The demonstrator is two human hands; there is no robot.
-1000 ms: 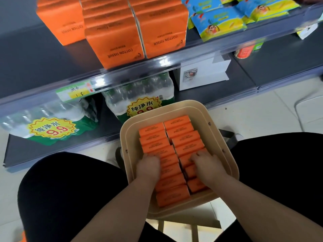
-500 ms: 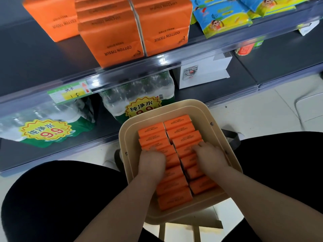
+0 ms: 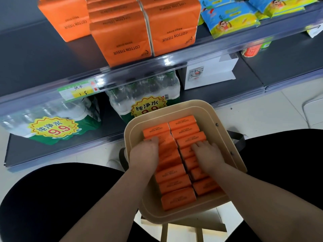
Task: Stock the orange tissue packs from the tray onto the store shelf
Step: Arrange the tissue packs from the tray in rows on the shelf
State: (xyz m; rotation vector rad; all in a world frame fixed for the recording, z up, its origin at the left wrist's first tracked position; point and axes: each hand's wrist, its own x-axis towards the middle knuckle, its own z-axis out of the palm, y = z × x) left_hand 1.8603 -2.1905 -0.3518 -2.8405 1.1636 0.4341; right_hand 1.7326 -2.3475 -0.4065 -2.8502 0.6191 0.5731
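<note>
**Hands dug in for the next bunch**

Both hands had crept a little further up the tray (image 3: 167,103) than half a second before, and some packs of the left row had tipped up. The left hand (image 3: 144,154) had its fingers curled over the left ends of those tissue packs (image 3: 176,198), between them and the tray wall. The right hand (image 3: 208,154) lay spread and nearly flat on the right row, gripping nothing that I could see. All the small packs were in the tray, none visibly on the shelf (image 3: 35,49) above.

To lift well, I think each hand should clamp a short bunch from both ends and keep it pressed, so that the middle ones do not drop. I counted seven packs in the right row and at least six in the left, which was partly hidden. Three large packs (image 3: 122,44) stood at the shelf front, and two water bundles (image 3: 143,95) lay below.
</note>
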